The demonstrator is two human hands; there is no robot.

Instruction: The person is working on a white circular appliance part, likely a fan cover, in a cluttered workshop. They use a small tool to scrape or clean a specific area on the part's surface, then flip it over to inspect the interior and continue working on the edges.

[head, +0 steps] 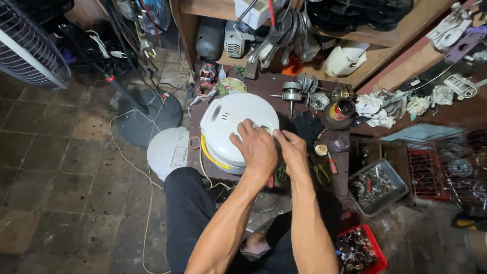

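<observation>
Both hands rest on a white round housing (228, 127) lying on a small dark desk (274, 83). Left hand (257, 147) lies flat across its near right side, fingers loose, grasping nothing. Right hand (290, 147) pinches at the housing's right rim; what its fingertips hold is hidden behind the left hand. A yellow band (209, 155) shows along the housing's near left edge. Right of it lie a red-handled tool (332, 165) and a can (343, 109). Left on the tiled floor (56, 167) sits a white lid (170, 151); a fan grille (28, 43) is cut off far left. Shelves (385, 38) crowd the far side.
</observation>
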